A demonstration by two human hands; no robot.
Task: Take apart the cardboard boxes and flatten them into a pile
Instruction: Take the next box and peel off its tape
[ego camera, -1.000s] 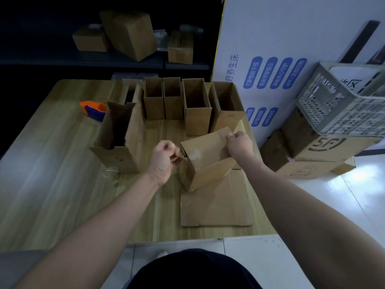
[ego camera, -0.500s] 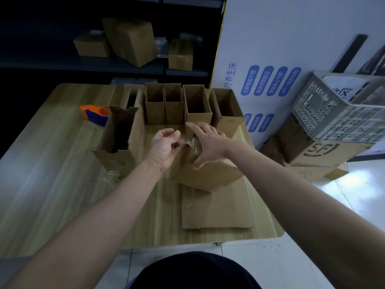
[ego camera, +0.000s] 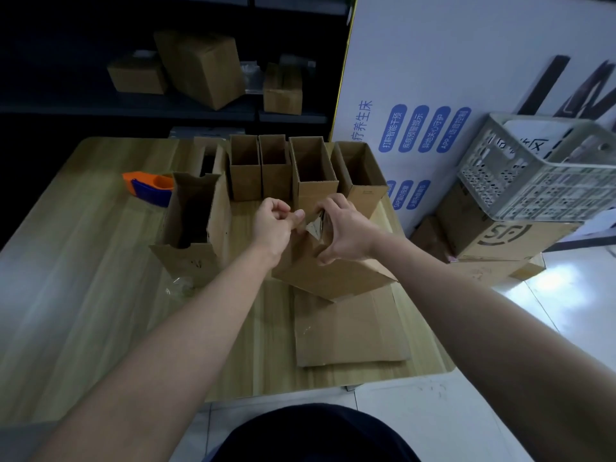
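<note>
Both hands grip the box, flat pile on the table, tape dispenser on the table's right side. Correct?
No. Head view shows the dispenser on the table's left side. The rest stands: left hand and right hand grip the box; flat pile lies on the table.

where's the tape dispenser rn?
Head view: the orange-and-blue tape dispenser lies on the wooden table, far left, just left of the tall open box.

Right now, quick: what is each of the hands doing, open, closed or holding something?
Left hand: pinching the clear tape on the box.
Right hand: gripping that box.
</note>
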